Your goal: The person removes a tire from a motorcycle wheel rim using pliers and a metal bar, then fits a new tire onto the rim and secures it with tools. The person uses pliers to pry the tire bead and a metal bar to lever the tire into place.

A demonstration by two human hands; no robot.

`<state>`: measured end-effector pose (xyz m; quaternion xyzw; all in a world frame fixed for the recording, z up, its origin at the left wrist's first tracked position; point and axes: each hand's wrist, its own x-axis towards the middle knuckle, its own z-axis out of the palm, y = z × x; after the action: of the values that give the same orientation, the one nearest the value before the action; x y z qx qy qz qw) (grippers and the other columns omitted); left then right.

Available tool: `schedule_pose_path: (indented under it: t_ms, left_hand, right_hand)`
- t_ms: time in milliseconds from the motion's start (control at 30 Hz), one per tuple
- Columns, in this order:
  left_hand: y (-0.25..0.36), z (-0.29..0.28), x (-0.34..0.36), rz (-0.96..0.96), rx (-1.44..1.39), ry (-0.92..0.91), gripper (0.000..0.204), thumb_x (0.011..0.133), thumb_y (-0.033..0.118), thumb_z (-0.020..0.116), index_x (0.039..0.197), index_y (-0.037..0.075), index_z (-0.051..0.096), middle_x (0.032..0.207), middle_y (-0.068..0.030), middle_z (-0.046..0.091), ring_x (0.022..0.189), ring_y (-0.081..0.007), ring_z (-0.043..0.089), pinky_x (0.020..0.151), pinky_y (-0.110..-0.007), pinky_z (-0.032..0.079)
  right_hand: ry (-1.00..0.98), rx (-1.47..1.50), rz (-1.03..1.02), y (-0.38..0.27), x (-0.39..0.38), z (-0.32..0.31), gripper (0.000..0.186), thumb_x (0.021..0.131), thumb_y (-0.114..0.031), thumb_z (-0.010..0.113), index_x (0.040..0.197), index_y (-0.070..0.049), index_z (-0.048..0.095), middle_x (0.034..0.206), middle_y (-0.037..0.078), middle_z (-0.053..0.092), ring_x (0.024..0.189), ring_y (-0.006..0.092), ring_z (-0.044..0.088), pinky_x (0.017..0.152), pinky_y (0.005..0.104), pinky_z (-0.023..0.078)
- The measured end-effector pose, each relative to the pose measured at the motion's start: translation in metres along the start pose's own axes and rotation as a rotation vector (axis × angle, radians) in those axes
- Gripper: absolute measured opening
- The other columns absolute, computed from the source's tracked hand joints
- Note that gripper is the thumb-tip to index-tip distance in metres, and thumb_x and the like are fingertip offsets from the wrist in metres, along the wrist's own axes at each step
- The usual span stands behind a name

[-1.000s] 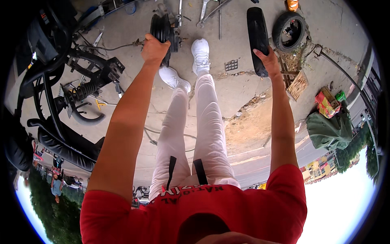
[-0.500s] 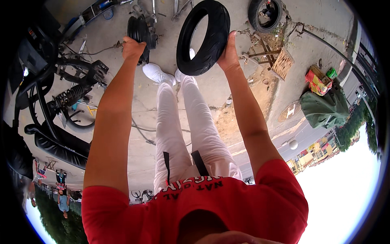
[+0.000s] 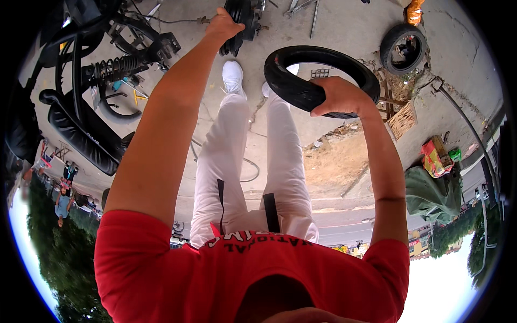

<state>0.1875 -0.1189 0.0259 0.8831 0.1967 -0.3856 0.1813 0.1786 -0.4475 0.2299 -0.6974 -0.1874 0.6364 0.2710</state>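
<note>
A black scooter tire (image 3: 291,83) hangs off the ground in my right hand (image 3: 344,97), whose fingers curl over its near wall into the hole. The tire is tilted, so its opening shows as a wide oval. At the far middle, my left hand (image 3: 223,24) is closed round the near side of a black wheel rim (image 3: 235,32) with a hub attached. A cable runs up to the rim beside that hand. The left fingertips are partly hidden behind the rim.
A second tire (image 3: 403,48) lies on the ground at the far right, near a broken wooden stool (image 3: 401,119). Vehicle frame parts with a spring shock absorber (image 3: 116,67) stand at the left. Wrenches (image 3: 314,19) lie far off. A green tarp (image 3: 433,194) covers something at the right.
The tire has swung right and tipped from upright to a flatter tilt, with my right hand now over its near wall. My left hand and the rim appear farther up and right as the view turned.
</note>
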Motion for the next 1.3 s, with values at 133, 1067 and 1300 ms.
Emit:
schedule_pose_path:
  t_ms: [133, 1067, 1300]
  left_hand:
    - [-0.003, 0.0, 0.0, 0.053, 0.034, 0.049, 0.079, 0.07, 0.05, 0.073, 0.112, -0.003, 0.033, 0.109, -0.0263, 0.063, 0.103, -0.0379, 0.063, 0.087, -0.042, 0.051]
    - [-0.006, 0.012, -0.037, 0.108, -0.074, 0.218, 0.069, 0.068, 0.039, 0.074, 0.111, -0.003, 0.04, 0.11, -0.0247, 0.06, 0.102, -0.0394, 0.061, 0.087, -0.044, 0.05]
    - [-0.015, 0.004, -0.046, 0.091, 0.022, 0.144, 0.069, 0.066, 0.034, 0.079, 0.112, -0.002, 0.043, 0.109, -0.0234, 0.063, 0.101, -0.0375, 0.063, 0.087, -0.042, 0.051]
  right_hand:
    - [-0.214, -0.445, -0.056, -0.015, 0.046, 0.021, 0.053, 0.056, -0.027, 0.082, 0.1, 0.0, 0.067, 0.085, 0.017, 0.069, 0.083, 0.0327, 0.067, 0.075, 0.0403, 0.052]
    - [1.355, 1.566, 0.177, 0.015, 0.164, 0.127, 0.086, 0.08, -0.034, 0.078, 0.139, 0.007, 0.03, 0.132, 0.019, 0.049, 0.12, 0.027, 0.049, 0.104, 0.035, 0.037]
    - [1.221, 1.429, -0.041, -0.007, 0.174, 0.127, 0.062, 0.07, -0.018, 0.084, 0.121, -0.001, 0.053, 0.107, 0.007, 0.062, 0.096, 0.0187, 0.059, 0.09, 0.0302, 0.046]
